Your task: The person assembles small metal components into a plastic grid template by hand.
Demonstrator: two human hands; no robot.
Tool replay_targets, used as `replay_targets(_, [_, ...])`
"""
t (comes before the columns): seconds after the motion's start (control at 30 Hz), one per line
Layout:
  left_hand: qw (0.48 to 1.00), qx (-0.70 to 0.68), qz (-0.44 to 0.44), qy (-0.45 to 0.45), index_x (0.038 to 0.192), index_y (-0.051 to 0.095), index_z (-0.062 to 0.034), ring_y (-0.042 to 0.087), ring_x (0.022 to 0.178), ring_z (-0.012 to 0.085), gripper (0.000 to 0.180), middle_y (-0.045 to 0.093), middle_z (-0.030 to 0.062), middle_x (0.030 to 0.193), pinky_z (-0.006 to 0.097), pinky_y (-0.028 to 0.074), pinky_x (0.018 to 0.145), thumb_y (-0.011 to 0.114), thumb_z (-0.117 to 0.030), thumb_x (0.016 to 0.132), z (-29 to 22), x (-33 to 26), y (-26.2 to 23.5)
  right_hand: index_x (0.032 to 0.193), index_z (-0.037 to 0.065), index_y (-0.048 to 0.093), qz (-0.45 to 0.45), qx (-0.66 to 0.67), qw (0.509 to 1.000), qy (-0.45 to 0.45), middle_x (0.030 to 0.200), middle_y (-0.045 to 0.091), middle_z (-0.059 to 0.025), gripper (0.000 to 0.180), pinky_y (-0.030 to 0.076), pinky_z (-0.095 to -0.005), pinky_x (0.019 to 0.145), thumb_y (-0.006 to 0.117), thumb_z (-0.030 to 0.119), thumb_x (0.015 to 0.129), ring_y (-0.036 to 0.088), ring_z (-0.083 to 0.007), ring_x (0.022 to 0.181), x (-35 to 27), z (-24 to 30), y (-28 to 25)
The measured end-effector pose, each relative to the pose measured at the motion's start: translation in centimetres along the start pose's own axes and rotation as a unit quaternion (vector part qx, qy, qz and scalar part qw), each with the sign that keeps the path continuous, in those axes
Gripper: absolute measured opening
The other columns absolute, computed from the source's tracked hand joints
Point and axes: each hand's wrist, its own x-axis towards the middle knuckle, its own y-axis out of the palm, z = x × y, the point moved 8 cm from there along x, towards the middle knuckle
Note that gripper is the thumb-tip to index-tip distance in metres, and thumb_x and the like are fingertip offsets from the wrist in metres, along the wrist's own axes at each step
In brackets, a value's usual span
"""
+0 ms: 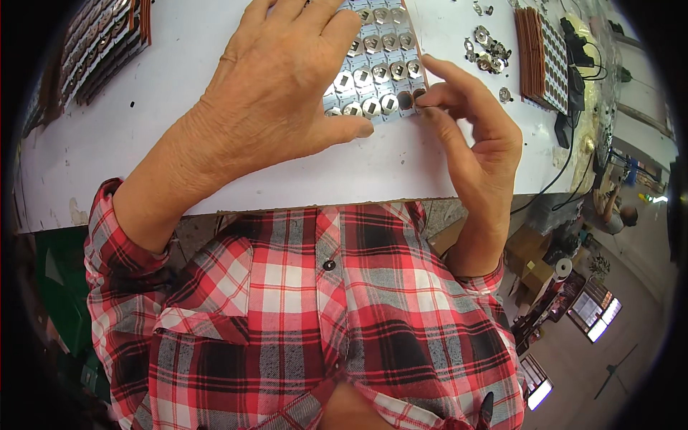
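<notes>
A light-blue panel [369, 56] of small circuit boards lies on the white table, carrying rows of round silver metal clips [371, 107]. My left hand [276, 79] rests across the panel's left part, its fingers stretched out and its thumb along the near edge. Two round places at the near right corner look dark instead of silver. At that corner is my right hand [476, 118], its thumb and middle fingertip close together and its index finger raised along the panel's right edge. Whatever those fingertips may hold is too small to make out.
Loose metal clips [491, 54] lie in a pile to the right on the white table [322, 172]. Beyond them stands a stack of brown-edged panels [541, 61] beside black cables [573, 136]. Another stack of filled panels [107, 46] is at the far left.
</notes>
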Motion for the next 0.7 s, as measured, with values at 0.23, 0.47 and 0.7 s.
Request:
replay_targets(0.23, [0.968, 0.02, 0.217, -0.122, 0.123, 0.054, 0.0154, 0.05, 0.13, 0.0542, 0.086, 0.053, 0.0395, 0.136, 0.058, 0.042, 0.108, 0.091, -0.045, 0.075, 0.7, 1.2, 1.4, 0.136, 0.004, 0.067, 0.051, -0.124, 0.991, -0.032, 0.092, 0.07, -0.0017, 0.051, 0.048, -0.0244, 0.076, 0.066, -0.014, 0.088, 0.064, -0.009, 0.086, 1.0, 1.1, 1.0])
replay_targets(0.47, [1.0, 0.011, 0.024, -0.011, 0.123, 0.054, 0.0146, 0.05, 0.131, 0.0547, 0.085, 0.052, 0.0397, 0.136, 0.059, 0.041, 0.108, 0.09, -0.045, 0.076, -0.3, 0.1, -0.3, 0.128, 0.002, 0.063, 0.129, -0.15, 0.98, 0.021, 0.088, 0.07, -0.0017, 0.047, 0.046, -0.0237, 0.071, 0.065, -0.015, 0.084, 0.062, -0.0081, 0.08, 2.2, 1.0, 1.3])
replay_targets(0.7, [0.999, 0.006, 0.028, -0.014, 0.123, 0.054, 0.0144, 0.05, 0.131, 0.0546, 0.084, 0.052, 0.0395, 0.137, 0.059, 0.041, 0.109, 0.09, -0.045, 0.076, -0.1, 0.1, -0.2, 0.123, 0.002, 0.064, 0.175, -0.187, 0.966, -0.023, 0.084, 0.068, -0.0011, 0.043, 0.045, -0.0247, 0.067, 0.065, -0.015, 0.084, 0.059, -0.0085, 0.076, 3.0, 1.6, 1.9])
